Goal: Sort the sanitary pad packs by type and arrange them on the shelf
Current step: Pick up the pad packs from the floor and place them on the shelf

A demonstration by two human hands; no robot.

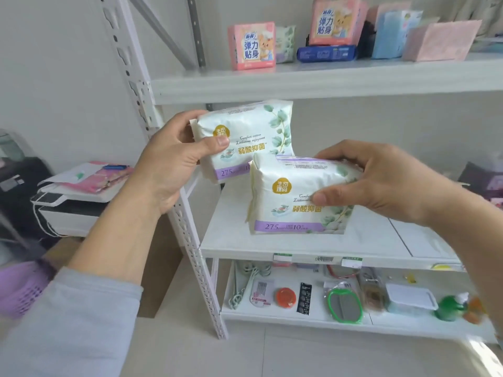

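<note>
I hold two matching white pad packs with green leaves and a purple band. My left hand (174, 161) grips the far pack (253, 126) by its left end, lifted in front of the shelf. My right hand (381, 180) grips the near pack (296, 197) from its right side, just above the middle shelf (299, 247); whether it touches the board is unclear. On the top shelf (326, 80) stand two pink packs (251, 46) (334, 21), a third leaf-printed pack (285, 44), a flat dark blue pack (326, 53), a light blue pack (392, 34) and a pale pink one (441, 40).
The white perforated shelf post (168, 170) runs down just left of the packs. The bottom shelf (299, 314) holds small goods, among them a green mirror (345, 304) and a green bottle (450, 307). A printer with papers (79, 197) sits at the left, a purple basket (21, 287) below it.
</note>
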